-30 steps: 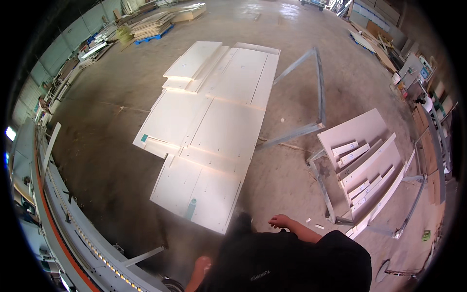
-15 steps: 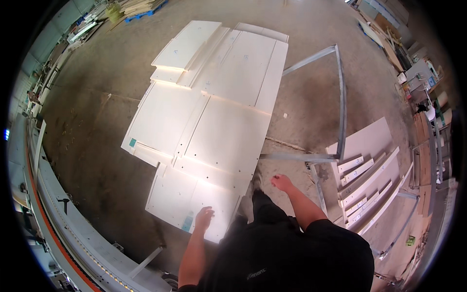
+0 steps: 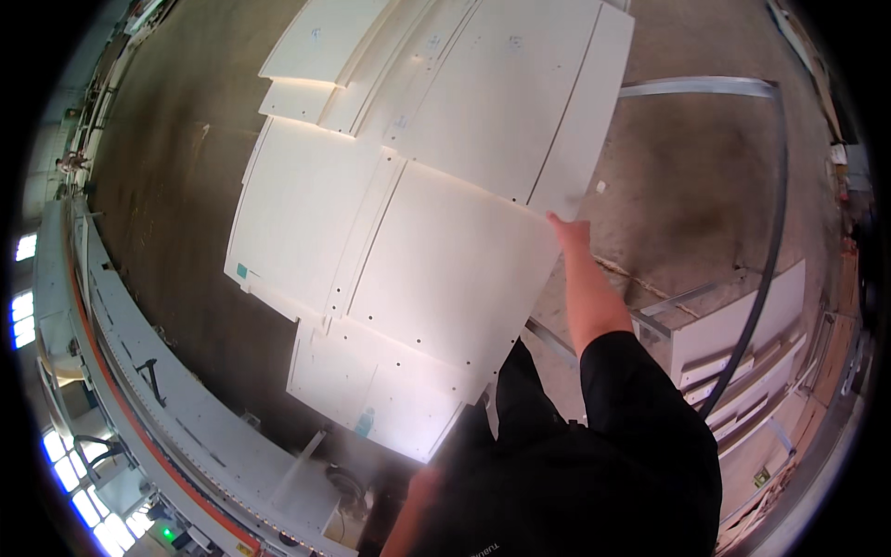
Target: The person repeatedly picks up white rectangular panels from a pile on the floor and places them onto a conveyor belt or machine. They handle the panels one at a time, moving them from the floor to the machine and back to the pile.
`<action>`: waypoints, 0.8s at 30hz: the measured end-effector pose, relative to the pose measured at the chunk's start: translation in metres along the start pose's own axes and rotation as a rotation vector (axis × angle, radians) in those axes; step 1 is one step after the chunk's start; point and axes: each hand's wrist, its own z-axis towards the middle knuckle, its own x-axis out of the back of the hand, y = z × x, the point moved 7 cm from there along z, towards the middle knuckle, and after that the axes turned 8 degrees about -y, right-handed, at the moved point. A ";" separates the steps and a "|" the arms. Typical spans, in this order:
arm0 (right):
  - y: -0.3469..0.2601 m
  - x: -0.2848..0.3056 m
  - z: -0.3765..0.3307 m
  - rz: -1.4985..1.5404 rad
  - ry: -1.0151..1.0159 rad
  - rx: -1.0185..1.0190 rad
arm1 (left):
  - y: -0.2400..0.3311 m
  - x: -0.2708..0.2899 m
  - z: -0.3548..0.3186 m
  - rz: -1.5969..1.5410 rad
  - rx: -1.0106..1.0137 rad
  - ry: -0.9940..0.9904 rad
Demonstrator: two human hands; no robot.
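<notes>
There are two hands [image 3: 572, 234], one white panel pile [image 3: 455, 269], and two teal patches [image 3: 366, 422].

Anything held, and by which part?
The right hand is at the right edge of the white panels, but whether it grips cannot be told. The left hand is blurred; nothing shows in it.

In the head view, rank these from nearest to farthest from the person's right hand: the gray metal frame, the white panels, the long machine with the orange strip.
From the right hand:
1. White panels: the hand is at their right edge.
2. Metal frame: on the floor side, right of the panels.
3. Long machine: far left, beyond the panels.
</notes>
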 end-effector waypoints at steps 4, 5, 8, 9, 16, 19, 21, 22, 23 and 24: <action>-0.061 -0.002 -0.014 -0.119 -0.083 -0.179 | 0.063 0.044 0.052 -0.450 0.144 0.131; -0.059 -0.006 -0.004 -0.116 -0.070 -0.127 | 0.073 0.064 0.063 -0.633 0.177 0.172; -0.036 -0.001 0.029 -0.072 -0.045 -0.021 | 0.094 0.123 0.096 -0.880 0.322 0.165; -0.025 0.000 0.041 -0.046 -0.056 -0.019 | 0.099 0.134 0.100 -0.917 0.380 0.144; 0.055 0.010 0.126 0.343 -0.264 -0.115 | 0.073 0.140 0.119 -0.942 0.361 0.168; 0.017 0.020 0.090 0.401 -0.313 -0.047 | 0.071 0.142 0.128 -0.922 0.326 0.152; 0.029 0.023 0.080 0.426 -0.395 0.003 | 0.048 0.165 0.154 -1.072 0.302 0.148; 0.028 0.022 0.074 0.437 -0.442 0.041 | 0.039 0.176 0.168 -1.242 0.323 0.162; 0.018 0.022 0.058 0.296 -0.507 0.068 | 0.054 0.217 0.188 -1.300 0.299 0.200; 0.010 0.018 0.038 0.153 -0.566 0.091 | 0.058 0.241 0.213 -1.331 0.261 0.234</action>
